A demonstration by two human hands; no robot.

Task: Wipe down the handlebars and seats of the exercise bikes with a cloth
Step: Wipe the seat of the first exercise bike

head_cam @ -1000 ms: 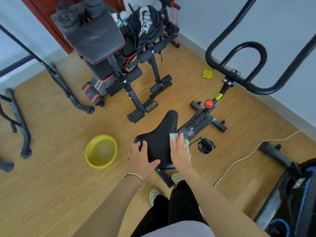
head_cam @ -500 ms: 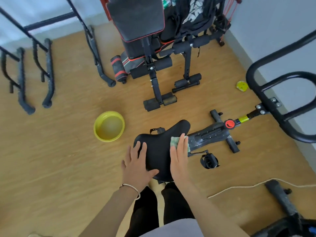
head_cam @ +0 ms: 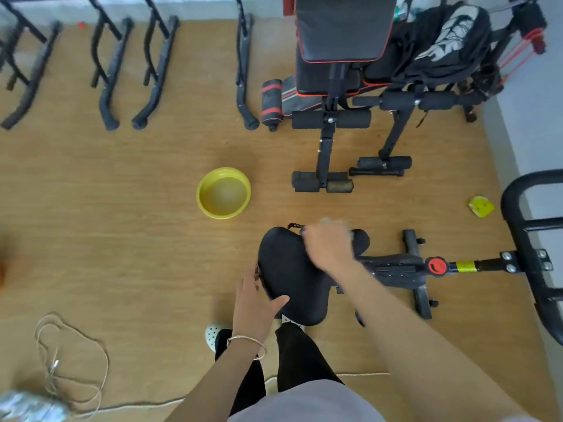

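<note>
**Right hand on the saddle with the cloth, left hand at the saddle's rear edge**

The right hand [head_cam: 329,248] lies across the narrow front part of the black padded saddle [head_cam: 292,269] of the exercise bike [head_cam: 396,269]. It is smeared by motion blur. A small pale green patch of cloth [head_cam: 326,221] shows just past its fingertips, at the saddle's far edge; the remainder of the cloth is hidden beneath the hand. Whether the fingers press flat on the cloth or curl round it cannot be told.

The left hand [head_cam: 256,296] is released, not clenched: its thumb rests on the wide rear part of the saddle and its straight fingers lie along the saddle's left edge. A thin metal bangle [head_cam: 246,345] circles that wrist. The two hands are apart, with the broad middle of the saddle bare between them.

To the right of the saddle the bike's dark frame runs to a round red knob [head_cam: 437,266] and on to the black tubular handlebars [head_cam: 509,208] at the picture's right edge, well apart from both hands.

On the wooden floor [head_cam: 122,223], beyond and left of the saddle, stands a round yellow plastic bowl [head_cam: 224,215] with liquid in it. Farther off stand a black weight bench with red trim [head_cam: 338,28], a black backpack [head_cam: 441,41] resting on the gear beside it, and a row of black bar stands [head_cam: 109,71] at upper left. A small yellow object [head_cam: 480,207] lies near the handlebars, and a loose white cord [head_cam: 70,360] coils at lower left. Below the saddle, a white perforated clog [head_cam: 213,333] shows beside dark trouser legs.
</note>
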